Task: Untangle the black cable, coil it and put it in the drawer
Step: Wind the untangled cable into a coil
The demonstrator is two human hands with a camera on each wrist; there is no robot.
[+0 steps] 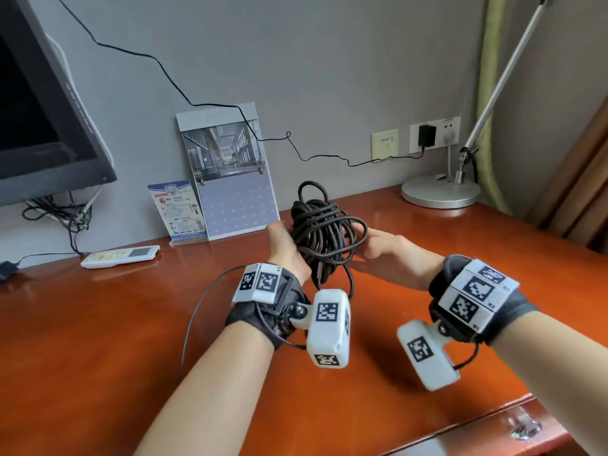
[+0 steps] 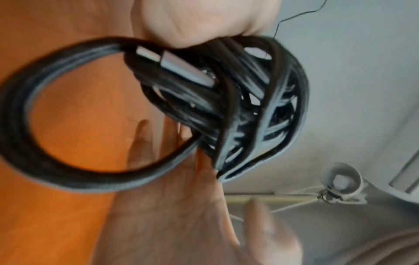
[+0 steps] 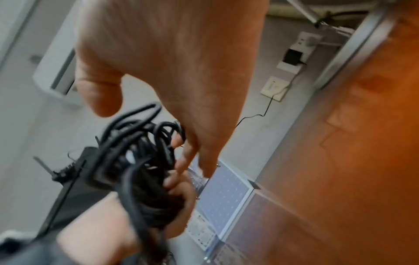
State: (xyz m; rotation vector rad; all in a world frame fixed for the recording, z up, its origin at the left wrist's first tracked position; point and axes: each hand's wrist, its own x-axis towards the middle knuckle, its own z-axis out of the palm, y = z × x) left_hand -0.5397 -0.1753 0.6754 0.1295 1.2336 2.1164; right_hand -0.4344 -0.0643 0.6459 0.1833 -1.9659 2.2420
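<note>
The black cable [image 1: 324, 232] is a loose bundle of several loops held upright above the orange wooden desk [image 1: 131, 324]. My left hand [image 1: 286, 246] grips the bundle on its left side, and a few loops hang down below the fist. My right hand [image 1: 378, 241] lies against the right side of the bundle with straight fingers. In the left wrist view a silver plug [image 2: 176, 66] lies along the cable [image 2: 260, 107] just under my left hand [image 2: 199, 21], with one big loop sticking out. In the right wrist view the right hand's fingertips [image 3: 181, 161] touch the cable [image 3: 140, 161].
A drawer front with a clear knob [image 1: 523, 426] sits at the desk's near right edge. A lamp base [image 1: 439, 190] stands at the back right. A calendar [image 1: 230, 179], a leaflet and a white remote [image 1: 120, 256] lie along the back, by a monitor [image 1: 42, 126] on the left.
</note>
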